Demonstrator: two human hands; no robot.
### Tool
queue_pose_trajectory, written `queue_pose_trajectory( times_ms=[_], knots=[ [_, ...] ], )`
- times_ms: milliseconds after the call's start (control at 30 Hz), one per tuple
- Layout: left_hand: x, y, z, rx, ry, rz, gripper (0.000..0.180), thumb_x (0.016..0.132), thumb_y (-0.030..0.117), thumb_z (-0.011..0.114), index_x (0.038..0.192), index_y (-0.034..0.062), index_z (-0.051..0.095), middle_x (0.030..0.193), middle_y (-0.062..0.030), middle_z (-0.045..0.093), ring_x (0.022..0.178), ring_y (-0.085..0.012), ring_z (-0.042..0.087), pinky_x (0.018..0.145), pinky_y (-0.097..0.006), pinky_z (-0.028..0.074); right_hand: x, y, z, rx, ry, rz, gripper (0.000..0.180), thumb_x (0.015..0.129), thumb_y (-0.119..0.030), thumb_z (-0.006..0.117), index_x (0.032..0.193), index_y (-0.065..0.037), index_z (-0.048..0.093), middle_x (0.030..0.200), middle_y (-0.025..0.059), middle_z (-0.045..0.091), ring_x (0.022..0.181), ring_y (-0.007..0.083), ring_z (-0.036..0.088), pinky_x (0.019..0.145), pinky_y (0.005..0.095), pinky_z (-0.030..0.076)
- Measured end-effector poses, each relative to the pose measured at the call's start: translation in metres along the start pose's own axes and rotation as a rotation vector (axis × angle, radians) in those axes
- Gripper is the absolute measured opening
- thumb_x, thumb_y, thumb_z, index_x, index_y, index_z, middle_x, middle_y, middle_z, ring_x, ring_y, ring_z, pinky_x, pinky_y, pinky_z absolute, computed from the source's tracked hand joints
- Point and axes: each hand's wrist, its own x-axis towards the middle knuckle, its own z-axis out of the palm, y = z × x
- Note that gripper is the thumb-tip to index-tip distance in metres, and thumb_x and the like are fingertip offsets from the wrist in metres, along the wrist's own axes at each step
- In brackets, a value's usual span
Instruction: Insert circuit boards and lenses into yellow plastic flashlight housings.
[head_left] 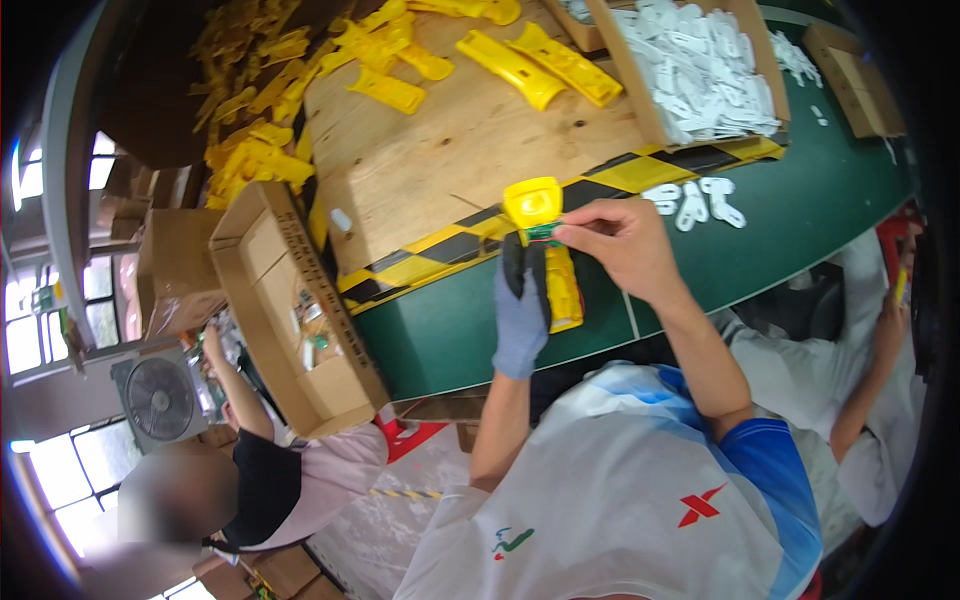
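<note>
- Left gloved hand (520,322): fingers wrapped around the yellow piece (534,203).
- Right hand (637,250): fingers pinching the green part (541,233) on it, beside the left fingers.
- White pieces (692,207): on the table (780,240), right of the fingers.

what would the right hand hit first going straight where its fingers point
The right hand would likely meet the small green piece at the yellow part held in the gloved left hand; they look almost together, though contact is hard to tell.
</note>
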Motion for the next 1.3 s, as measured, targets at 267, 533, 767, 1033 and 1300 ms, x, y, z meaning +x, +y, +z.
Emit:
queue_pose_trajectory(
  times_ms=[267,533,767,1033,1300],
  knots=[
    [0.004,0.008,0.001,-0.204,0.021,-0.024,0.027,0.100,0.028,0.053,0.113,0.0046,0.051,0.089,-0.0107,0.064,0.067,-0.0188,0.064,0.059,-0.031,0.053,-0.016,-0.017,-0.022,-0.342,0.242,-0.138,0.014,0.082,-0.012,0.076,0.082,-0.001,0.067,0.070,0.0023,0.063,0.059,0.0070,0.055,0.053,0.0219,0.042],
    [0.009,0.002,0.003,-0.304,0.046,-0.123,0.036,0.101,0.029,0.050,0.131,0.0117,0.044,0.102,-0.0119,0.061,0.080,-0.0194,0.065,0.061,-0.033,0.056,-0.035,-0.014,-0.065,-1.328,0.029,-0.285,0.026,0.078,-0.018,0.074,0.102,-0.009,0.071,0.112,0.0038,0.060,0.105,0.0254,0.054,0.083,0.0372,0.047],
    [0.009,0.002,-0.001,-0.408,-0.038,-0.039,0.047,0.101,0.025,0.050,0.145,0.0163,0.038,0.113,-0.0132,0.059,0.091,-0.0205,0.066,0.062,-0.031,0.058,-0.062,-0.004,-0.063,-1.151,-0.356,-0.518,0.036,0.073,-0.019,0.077,0.107,-0.011,0.070,0.122,0.0043,0.063,0.117,0.0274,0.056,0.088,0.0394,0.049],
    [0.010,0.013,-0.002,-0.404,-0.069,-0.127,0.037,0.099,0.023,0.054,0.133,0.0107,0.047,0.103,-0.0088,0.061,0.084,-0.0144,0.062,0.062,-0.028,0.054,-0.082,0.005,-0.073,-1.130,-0.524,-0.798,0.029,0.077,-0.016,0.072,0.106,-0.013,0.071,0.107,-0.0007,0.068,0.099,0.0196,0.063,0.078,0.0309,0.050],
    [0.009,0.012,0.000,-0.367,-0.070,-0.139,0.031,0.098,0.021,0.057,0.126,0.0086,0.051,0.099,-0.0069,0.062,0.084,-0.0130,0.061,0.064,-0.027,0.052,-0.072,0.000,-0.041,-0.313,-0.223,-0.174,0.010,0.081,-0.003,0.069,0.091,-0.004,0.071,0.070,0.0063,0.064,0.064,0.0143,0.062,0.058,0.0258,0.048]
  ],
)
